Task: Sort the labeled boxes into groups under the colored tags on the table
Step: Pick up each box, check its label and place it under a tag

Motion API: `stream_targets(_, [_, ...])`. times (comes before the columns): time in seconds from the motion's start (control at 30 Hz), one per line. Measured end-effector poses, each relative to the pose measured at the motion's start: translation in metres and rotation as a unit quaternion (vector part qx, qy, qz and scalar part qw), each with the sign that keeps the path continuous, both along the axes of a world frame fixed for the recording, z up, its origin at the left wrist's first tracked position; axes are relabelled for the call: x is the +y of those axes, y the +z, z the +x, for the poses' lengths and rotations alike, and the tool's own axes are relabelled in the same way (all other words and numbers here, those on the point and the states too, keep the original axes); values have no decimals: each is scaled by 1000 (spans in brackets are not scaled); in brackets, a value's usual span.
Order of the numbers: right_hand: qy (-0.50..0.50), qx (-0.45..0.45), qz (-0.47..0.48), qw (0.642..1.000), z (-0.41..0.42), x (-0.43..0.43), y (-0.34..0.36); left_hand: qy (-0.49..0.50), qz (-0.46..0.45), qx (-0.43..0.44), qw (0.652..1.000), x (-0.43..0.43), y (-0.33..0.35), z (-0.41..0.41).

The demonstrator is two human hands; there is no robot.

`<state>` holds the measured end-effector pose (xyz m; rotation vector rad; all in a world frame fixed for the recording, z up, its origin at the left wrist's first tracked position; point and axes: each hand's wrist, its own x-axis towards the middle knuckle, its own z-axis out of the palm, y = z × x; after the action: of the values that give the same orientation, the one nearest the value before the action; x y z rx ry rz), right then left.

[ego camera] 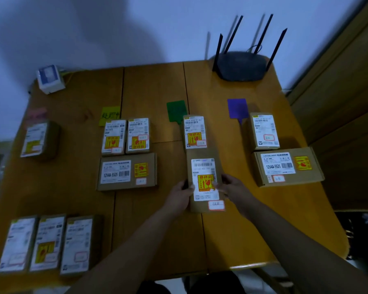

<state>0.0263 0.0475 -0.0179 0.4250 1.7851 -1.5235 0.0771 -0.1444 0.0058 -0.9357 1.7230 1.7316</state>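
Note:
Both my hands grip one brown labeled box (pixel 204 166) lying on the table under the green tag (pixel 176 110); my left hand (pixel 180 197) is on its left edge and my right hand (pixel 235 188) on its right edge. Just beyond it sits a smaller box (pixel 194 132). Below the yellow tag (pixel 110 114) lie three boxes (pixel 127 171). Two boxes (pixel 285 166) rest under the purple tag (pixel 237 108). A single box (pixel 37 140) lies below the pink tag (pixel 37 114). Three boxes (pixel 48 244) sit in a row at the near left.
A black router (pixel 242 65) with several antennas stands at the back right of the wooden table (pixel 153 88). A small white box (pixel 49 78) sits at the back left corner. A wooden door (pixel 344 102) is on the right.

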Motion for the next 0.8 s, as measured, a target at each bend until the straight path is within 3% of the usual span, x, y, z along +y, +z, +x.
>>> stream_targets(0.1, [-22,13,15,1000,-4,-4,6,12,0,8,1000,-1,0,-2])
stream_targets(0.23, [-90,214,165,959,-10,-13,36,30,-61,57,996,-16,20,2])
stream_targets(0.33, [-95,269,88,955,-11,-41,72,53,-81,117,988,-41,45,8])
stream_targets(0.53, [61,239,-12,969,22,-154,104,88,-55,191,976,-118,81,35])
stream_targets(0.63, [92,201,-41,974,50,-209,104,118,-59,209,969,-164,87,60])
stream_targets(0.8, [117,148,-11,982,102,-282,82,127,-80,170,974,-240,78,120])
